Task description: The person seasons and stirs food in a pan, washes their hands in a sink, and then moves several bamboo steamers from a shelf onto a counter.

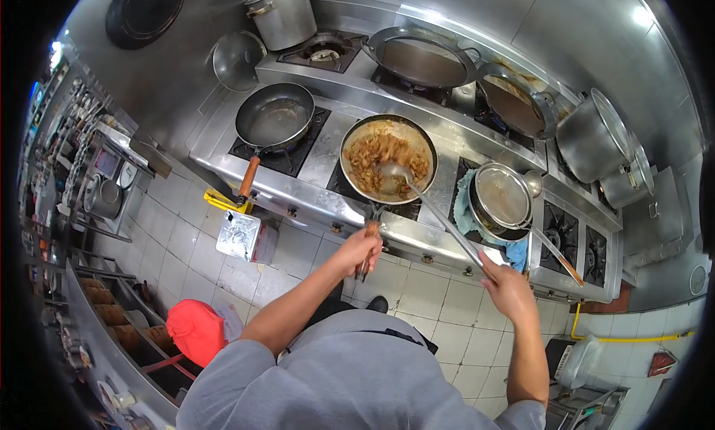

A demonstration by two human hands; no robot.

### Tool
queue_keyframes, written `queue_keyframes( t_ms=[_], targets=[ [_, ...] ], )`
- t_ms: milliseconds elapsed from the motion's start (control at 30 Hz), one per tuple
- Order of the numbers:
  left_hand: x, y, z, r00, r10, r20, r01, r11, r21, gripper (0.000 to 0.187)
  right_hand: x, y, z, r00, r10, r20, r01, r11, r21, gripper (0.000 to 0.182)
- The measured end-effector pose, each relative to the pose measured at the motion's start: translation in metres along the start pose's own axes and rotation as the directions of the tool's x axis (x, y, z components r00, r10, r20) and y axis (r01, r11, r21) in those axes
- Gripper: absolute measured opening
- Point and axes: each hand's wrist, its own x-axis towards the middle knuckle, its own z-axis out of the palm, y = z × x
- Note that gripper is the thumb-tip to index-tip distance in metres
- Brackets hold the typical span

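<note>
My left hand (358, 253) is closed around the wooden handle of a frying pan (350, 137) on the middle front burner. Inside the pan lies a brown, chopped-looking food (369, 158) that I cannot name for certain; part of it is blurred. A long metal ladle (447, 223) slants down from the pan to my right hand (509, 285), whose fingers wrap round the end of its handle. The ladle's bowl rests among the food near the pan's right side.
Left of the pan sits another frying pan (274, 115) with its handle pointing forward. To the right, a strainer (503, 197) lies over a bowl beside a blue cloth (463, 199). Wide pans (424, 56) and stockpots (593, 136) stand behind. A square tin (238, 235) is below the stove edge.
</note>
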Motion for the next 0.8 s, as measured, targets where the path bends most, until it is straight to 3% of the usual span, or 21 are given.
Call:
queue_keyframes(
  t_ms=[100, 167, 233, 300, 333, 367, 467, 600, 667, 800],
  targets=[
    [0.024, 0.035, 0.001, 0.995, -0.068, 0.077, 0.064, 0.997, 0.042, 0.005, -0.004, 0.011, -0.007, 0.997, -0.066, 0.033, 0.063, 0.995, 0.077, 0.058],
    [0.037, 0.05, 0.018, 0.999, 0.013, 0.034, -0.012, 1.0, -0.023, 0.008, 0.016, 0.002, -0.013, 0.999, 0.033, 0.021, -0.033, 0.999, -0.023, 0.059],
    [0.046, 0.024, 0.012, 0.998, 0.05, 0.037, -0.05, 0.999, -0.006, 0.006, 0.032, -0.001, 0.0, 0.999, 0.027, -0.042, -0.028, 0.999, -0.035, 0.059],
    [0.043, -0.016, -0.003, 0.98, 0.18, 0.087, -0.191, 0.972, 0.139, 0.005, 0.04, -0.005, 0.009, 0.987, 0.034, -0.156, -0.042, 0.998, -0.045, 0.059],
    [0.029, -0.02, 0.001, 0.992, 0.126, -0.008, -0.124, 0.987, 0.098, 0.006, 0.032, -0.01, 0.004, 0.983, 0.023, -0.183, -0.033, 0.998, -0.055, 0.059],
    [0.025, -0.015, 0.001, 0.992, 0.123, -0.007, -0.122, 0.987, 0.1, 0.006, 0.022, -0.011, -0.003, 0.983, 0.026, -0.184, -0.036, 0.998, -0.053, 0.059],
    [0.015, 0.01, 0.002, 0.999, -0.002, 0.05, -0.002, 0.996, 0.089, 0.014, -0.005, 0.001, -0.025, 1.0, 0.013, -0.003, -0.014, 1.0, -0.022, 0.061],
    [0.047, 0.045, 0.017, 0.996, -0.053, 0.076, 0.047, 0.996, 0.074, 0.014, 0.008, 0.007, -0.025, 0.997, 0.035, 0.072, -0.029, 0.997, -0.073, 0.061],
    [0.057, 0.042, 0.024, 0.999, 0.006, 0.041, -0.01, 0.996, 0.084, 0.006, 0.032, 0.016, -0.001, 0.995, -0.004, -0.099, -0.005, 0.996, -0.092, 0.061],
    [0.045, -0.023, -0.007, 0.982, 0.158, 0.106, -0.178, 0.958, 0.224, 0.005, 0.032, -0.003, 0.015, 0.98, 0.087, -0.177, -0.095, 0.995, -0.039, 0.061]
  ],
)
